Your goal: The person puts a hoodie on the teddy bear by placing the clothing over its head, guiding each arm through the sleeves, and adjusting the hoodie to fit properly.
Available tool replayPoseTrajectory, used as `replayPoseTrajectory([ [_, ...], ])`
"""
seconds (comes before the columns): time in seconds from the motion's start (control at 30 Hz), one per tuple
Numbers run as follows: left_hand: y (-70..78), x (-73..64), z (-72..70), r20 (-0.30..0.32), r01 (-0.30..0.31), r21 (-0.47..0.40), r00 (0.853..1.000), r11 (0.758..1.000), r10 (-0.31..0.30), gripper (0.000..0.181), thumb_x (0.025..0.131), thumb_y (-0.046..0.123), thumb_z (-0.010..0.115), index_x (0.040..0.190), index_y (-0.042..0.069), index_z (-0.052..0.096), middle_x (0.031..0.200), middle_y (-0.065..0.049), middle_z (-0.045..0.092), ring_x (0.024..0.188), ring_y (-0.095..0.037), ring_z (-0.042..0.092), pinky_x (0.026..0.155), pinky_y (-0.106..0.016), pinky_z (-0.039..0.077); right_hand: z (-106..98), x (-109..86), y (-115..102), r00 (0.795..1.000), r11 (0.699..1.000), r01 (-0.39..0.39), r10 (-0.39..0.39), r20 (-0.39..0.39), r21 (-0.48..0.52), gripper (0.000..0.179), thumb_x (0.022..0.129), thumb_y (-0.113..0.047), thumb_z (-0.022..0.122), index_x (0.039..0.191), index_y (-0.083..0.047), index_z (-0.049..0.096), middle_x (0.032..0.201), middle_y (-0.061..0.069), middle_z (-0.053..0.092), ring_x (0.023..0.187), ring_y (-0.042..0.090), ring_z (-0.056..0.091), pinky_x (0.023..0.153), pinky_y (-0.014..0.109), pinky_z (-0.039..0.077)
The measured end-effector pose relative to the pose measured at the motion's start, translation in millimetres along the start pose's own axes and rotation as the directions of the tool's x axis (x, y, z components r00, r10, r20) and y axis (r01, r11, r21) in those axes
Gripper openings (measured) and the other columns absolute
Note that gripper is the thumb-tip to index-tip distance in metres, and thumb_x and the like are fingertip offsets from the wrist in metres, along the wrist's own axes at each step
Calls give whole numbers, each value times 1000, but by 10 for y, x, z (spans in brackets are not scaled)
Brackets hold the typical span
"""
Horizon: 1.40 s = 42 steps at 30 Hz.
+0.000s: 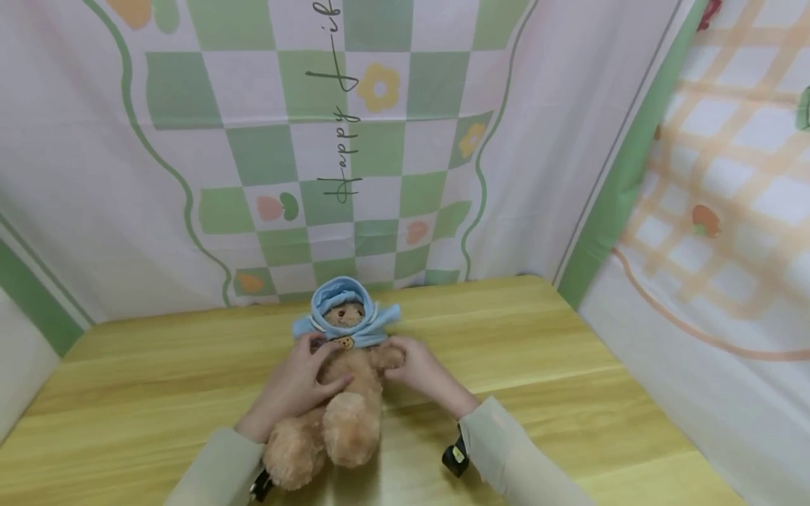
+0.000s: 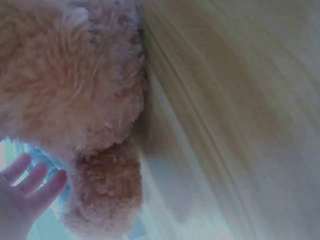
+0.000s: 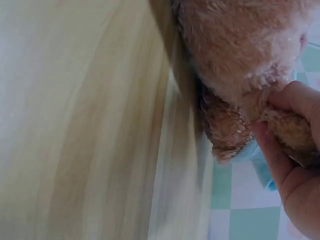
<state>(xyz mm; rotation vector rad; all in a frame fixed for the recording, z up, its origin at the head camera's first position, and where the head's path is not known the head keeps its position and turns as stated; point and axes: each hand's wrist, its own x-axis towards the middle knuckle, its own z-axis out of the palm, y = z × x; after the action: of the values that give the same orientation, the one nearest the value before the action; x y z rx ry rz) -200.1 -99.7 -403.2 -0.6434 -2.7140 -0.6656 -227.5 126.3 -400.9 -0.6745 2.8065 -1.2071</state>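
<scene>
A light brown teddy bear lies on its back, feet toward me. A light blue hoodie is bunched about its head and neck, the hood framing the face and the sleeves sticking out. My left hand rests along the bear's side, thumb on the belly and fingers near the hoodie's hem. Those fingers look fairly straight beside the fur in the left wrist view. With thumb and fingers, my right hand pinches the bear's arm just below the hoodie.
The wood-grain table carries the bear near its far edge. Behind it hangs a green-and-white checked curtain, and an orange-checked cloth hangs at the right. A black wrist strap shows by my right sleeve.
</scene>
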Motion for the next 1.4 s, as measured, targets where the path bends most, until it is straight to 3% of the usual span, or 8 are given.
replayPoseTrajectory([
  [0.17,-19,-26,31,-11,36,-50,999,998,-37,61,84,41,71,132,7,52,131,-23,46,114,-37,55,87,-49,52,-22,69,-24,999,995,-41,42,-21,86,30,73,1,71,101,-6,66,105,13,69,97,25,63,82,36,53],
  [0.47,-2,-36,129,43,147,-153,989,977,-143,69,89,52,60,142,11,42,132,-17,45,116,-34,55,91,-48,50,-68,143,20,986,971,-124,143,-82,207,40,76,-8,75,113,1,64,108,17,68,98,25,63,82,30,53],
  [0.63,20,-13,199,52,145,-228,989,963,-137,79,85,47,68,146,9,35,133,-18,42,119,-36,52,94,-49,49,-141,133,41,985,927,-108,148,-87,359,42,79,-2,70,119,6,60,115,23,65,100,22,61,84,26,50],
  [0.77,64,31,255,33,125,-288,992,950,-121,82,85,40,70,147,5,31,134,-21,40,120,-38,51,95,-51,48,-210,129,7,978,910,-105,167,-123,402,42,79,2,66,120,10,57,115,26,62,100,21,60,82,24,49],
  [1.07,244,183,419,57,172,-418,985,892,-163,85,88,48,63,152,12,20,152,-17,29,137,-37,37,108,-54,38,-473,149,-142,975,940,-54,123,-187,336,47,77,4,66,123,4,58,114,23,64,96,24,61,78,26,52],
  [1.23,229,194,452,124,231,-469,973,853,-195,84,88,53,60,152,14,22,156,-13,26,142,-35,30,113,-55,31,-495,139,-173,983,943,-2,63,-171,333,42,78,4,64,120,2,59,113,22,62,93,18,60,78,25,50],
  [1.33,165,161,396,150,276,-495,961,824,-233,73,93,49,55,149,10,31,152,-16,33,138,-37,37,109,-55,36,-442,130,-165,985,938,-4,64,-160,347,39,80,3,63,119,3,58,113,22,62,95,17,59,83,27,50],
  [1.4,120,153,325,119,276,-523,961,806,-252,61,98,44,48,143,4,38,144,-19,43,130,-37,45,104,-53,42,-397,123,-167,983,945,-6,65,-172,328,39,81,1,64,119,1,60,114,20,61,100,19,58,88,31,49],
])
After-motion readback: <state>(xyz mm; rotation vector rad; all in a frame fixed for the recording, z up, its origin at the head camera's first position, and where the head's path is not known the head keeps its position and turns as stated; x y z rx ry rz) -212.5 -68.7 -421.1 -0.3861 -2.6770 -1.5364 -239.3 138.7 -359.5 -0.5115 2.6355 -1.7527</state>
